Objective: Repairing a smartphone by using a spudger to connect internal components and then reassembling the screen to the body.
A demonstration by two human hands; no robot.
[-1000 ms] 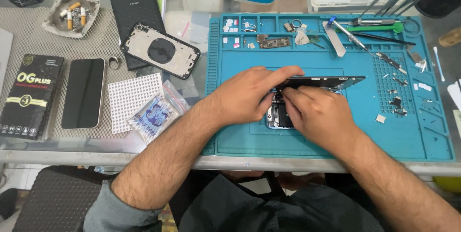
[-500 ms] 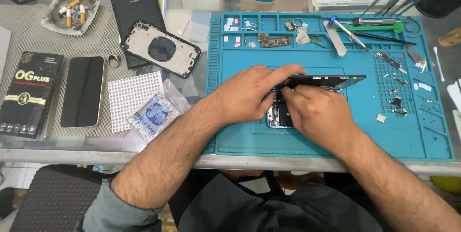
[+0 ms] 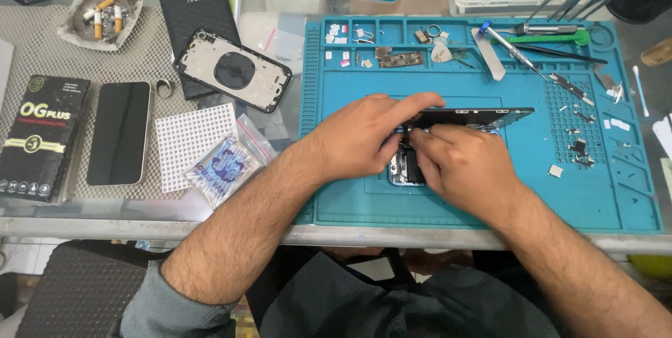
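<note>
While both hands (image 3: 413,145) pinch the opened phone (image 3: 469,117), the ashtray (image 3: 80,30) holds cigarette butts (image 3: 105,16) (several).

both forearms are bare and hairy — a grey-blue sleeve (image 3: 164,303) is pushed up past the left elbow, just below the glass table edge (image 3: 140,227); no rings, no watch.
</note>
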